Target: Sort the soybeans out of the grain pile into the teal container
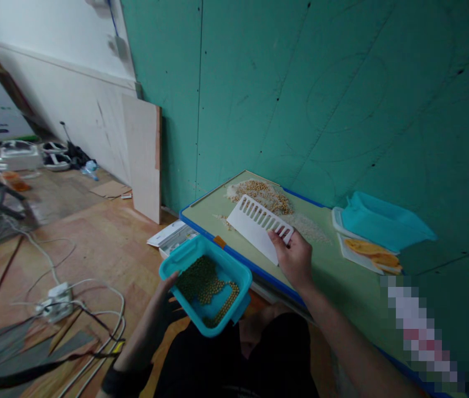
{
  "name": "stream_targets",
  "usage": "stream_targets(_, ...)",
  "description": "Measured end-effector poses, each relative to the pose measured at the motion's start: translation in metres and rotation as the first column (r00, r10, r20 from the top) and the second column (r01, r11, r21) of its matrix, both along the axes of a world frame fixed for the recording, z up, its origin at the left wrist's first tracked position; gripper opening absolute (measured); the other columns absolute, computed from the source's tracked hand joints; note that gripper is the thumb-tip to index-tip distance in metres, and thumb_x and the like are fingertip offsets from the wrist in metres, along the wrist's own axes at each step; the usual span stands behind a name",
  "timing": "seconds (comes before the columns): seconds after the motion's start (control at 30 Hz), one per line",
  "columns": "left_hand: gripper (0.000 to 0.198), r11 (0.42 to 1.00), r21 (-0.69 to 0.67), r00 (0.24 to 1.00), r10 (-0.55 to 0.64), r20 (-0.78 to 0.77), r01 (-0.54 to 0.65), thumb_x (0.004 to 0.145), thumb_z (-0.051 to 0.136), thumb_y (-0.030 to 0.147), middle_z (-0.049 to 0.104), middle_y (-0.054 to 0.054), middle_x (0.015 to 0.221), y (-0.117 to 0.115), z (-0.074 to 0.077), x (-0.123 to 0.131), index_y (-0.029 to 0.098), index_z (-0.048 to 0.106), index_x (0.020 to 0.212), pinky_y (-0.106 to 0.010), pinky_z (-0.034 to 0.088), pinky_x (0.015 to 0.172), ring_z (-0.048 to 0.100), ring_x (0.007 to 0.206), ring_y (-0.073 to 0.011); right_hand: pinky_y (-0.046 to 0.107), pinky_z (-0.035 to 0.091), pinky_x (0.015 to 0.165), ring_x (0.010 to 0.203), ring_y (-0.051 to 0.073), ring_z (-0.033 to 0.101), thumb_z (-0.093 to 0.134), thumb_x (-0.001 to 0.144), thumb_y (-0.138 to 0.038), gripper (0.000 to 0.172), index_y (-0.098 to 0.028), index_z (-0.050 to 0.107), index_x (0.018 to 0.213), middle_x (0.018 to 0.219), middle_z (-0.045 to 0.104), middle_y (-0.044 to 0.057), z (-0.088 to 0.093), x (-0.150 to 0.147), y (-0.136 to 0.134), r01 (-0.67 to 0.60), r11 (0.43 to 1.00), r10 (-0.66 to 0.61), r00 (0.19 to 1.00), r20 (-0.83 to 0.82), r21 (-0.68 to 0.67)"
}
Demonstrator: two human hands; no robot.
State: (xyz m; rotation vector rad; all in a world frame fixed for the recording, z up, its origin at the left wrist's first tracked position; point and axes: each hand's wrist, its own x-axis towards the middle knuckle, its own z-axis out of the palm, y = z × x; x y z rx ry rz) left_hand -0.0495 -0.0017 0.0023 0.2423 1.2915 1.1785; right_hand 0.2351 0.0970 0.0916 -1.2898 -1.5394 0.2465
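Note:
My left hand (168,301) grips the left side of a blue plastic basin (205,326), tilted beside the table's near edge. Dark green beans (198,276) and yellow beans (229,303) lie inside it. My right hand (295,254) holds a white slotted plastic scraper (255,229) by its right end, over the green tabletop (326,276). Behind the scraper is a pile of yellow beans mixed with white grains (265,194). More white grains (311,228) are spread to its right, and a few grains and beans lie left of the scraper.
Another blue basin (384,221) and an orange cloth (371,253) on a white tray are at the table's right, by the green wall (280,83). Cables and a white power strip (58,303) lie on the floor at left. A board (143,160) leans on the wall.

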Motion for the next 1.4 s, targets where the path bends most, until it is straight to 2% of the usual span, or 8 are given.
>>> stream_targets(0.23, 0.051, 1.0, 0.01, 1.0, -0.03, -0.005, 0.03, 0.097, 0.066, 0.054, 0.083, -0.015, 0.11, 0.0, -0.002, -0.001, 0.014, 0.072, 0.129, -0.033, 0.066, 0.062, 0.081, 0.086, -0.0289, 0.029, 0.05, 0.059, 0.061, 0.02, 0.067, 0.071, 0.089, -0.058, 0.037, -0.023, 0.066, 0.078, 0.069, 0.074, 0.004, 0.003, 0.002, 0.007, -0.019, 1.0, 0.019, 1.0, -0.009, -0.005)
stream_targets(0.37, 0.058, 0.999, 0.008, 0.999, -0.032, -0.007, 0.032, 0.094, 0.068, 0.056, 0.083, -0.015, 0.113, 0.0, -0.004, -0.003, 0.015, 0.069, 0.136, -0.034, 0.067, 0.065, 0.081, 0.09, -0.0307, 0.028, 0.049, 0.059, 0.062, 0.02, 0.067, 0.071, 0.09, -0.055, 0.035, -0.023, 0.066, 0.078, 0.07, 0.074, 0.004, 0.004, 0.001, 0.008, -0.061, 0.998, 0.061, 0.998, 0.003, -0.018)
stream_targets(0.47, 0.063, 0.999, 0.023, 1.0, -0.03, 0.001, 0.03, 0.091, 0.071, 0.058, 0.083, -0.015, 0.116, 0.0, -0.005, -0.003, 0.015, 0.07, 0.137, -0.036, 0.067, 0.066, 0.081, 0.093, -0.0329, 0.028, 0.05, 0.06, 0.062, 0.02, 0.067, 0.071, 0.09, -0.055, 0.035, -0.023, 0.066, 0.078, 0.069, 0.074, 0.004, 0.004, 0.003, 0.008, -0.045, 0.999, 0.045, 0.999, 0.006, -0.013)
stream_targets(0.73, 0.059, 1.0, 0.01, 1.0, -0.019, -0.003, 0.019, 0.09, 0.073, 0.056, 0.083, -0.017, 0.113, 0.001, -0.01, -0.003, 0.014, 0.073, 0.131, -0.038, 0.067, 0.067, 0.082, 0.092, -0.0334, 0.028, 0.048, 0.057, 0.059, 0.019, 0.065, 0.07, 0.09, -0.057, 0.037, -0.023, 0.065, 0.077, 0.066, 0.072, 0.002, 0.004, 0.005, 0.009, -0.057, 0.998, 0.057, 0.998, 0.008, -0.019)
stream_targets(0.97, 0.064, 1.0, -0.002, 1.0, -0.027, -0.006, 0.027, 0.089, 0.072, 0.059, 0.083, -0.016, 0.114, 0.001, -0.01, -0.004, 0.016, 0.071, 0.137, -0.038, 0.067, 0.068, 0.082, 0.097, -0.0346, 0.028, 0.05, 0.06, 0.063, 0.02, 0.068, 0.072, 0.089, -0.055, 0.035, -0.023, 0.066, 0.079, 0.07, 0.074, 0.003, 0.002, 0.008, 0.013, -0.083, 0.996, 0.082, 0.997, -0.008, -0.028)
stream_targets(1.17, 0.065, 0.999, 0.014, 0.999, -0.045, -0.001, 0.045, 0.088, 0.073, 0.06, 0.084, -0.016, 0.113, 0.001, -0.011, -0.003, 0.014, 0.073, 0.133, -0.039, 0.068, 0.07, 0.081, 0.097, -0.0354, 0.029, 0.051, 0.061, 0.064, 0.02, 0.069, 0.072, 0.089, -0.056, 0.035, -0.022, 0.068, 0.08, 0.071, 0.075, 0.003, 0.0, 0.01, 0.014, -0.06, 0.998, 0.06, 0.998, 0.0, -0.03)
stream_targets(1.27, 0.065, 0.999, 0.013, 0.999, -0.043, -0.003, 0.043, 0.086, 0.074, 0.061, 0.085, -0.016, 0.11, 0.001, -0.01, -0.003, 0.015, 0.074, 0.131, -0.04, 0.068, 0.071, 0.081, 0.099, -0.037, 0.029, 0.052, 0.062, 0.064, 0.02, 0.069, 0.072, 0.089, -0.057, 0.036, -0.022, 0.068, 0.08, 0.07, 0.075, 0.003, -0.001, 0.009, 0.014, -0.083, 0.996, 0.083, 0.997, -0.006, -0.038)
stream_targets(1.4, 0.066, 0.998, 0.026, 0.999, -0.049, 0.011, 0.049, 0.084, 0.076, 0.061, 0.084, -0.017, 0.115, 0.001, -0.009, -0.004, 0.015, 0.074, 0.131, -0.042, 0.068, 0.073, 0.08, 0.105, -0.0395, 0.029, 0.054, 0.061, 0.064, 0.02, 0.069, 0.073, 0.089, -0.056, 0.035, -0.023, 0.068, 0.08, 0.07, 0.074, 0.003, -0.002, 0.007, 0.012, -0.122, 0.992, 0.121, 0.992, -0.035, -0.044)
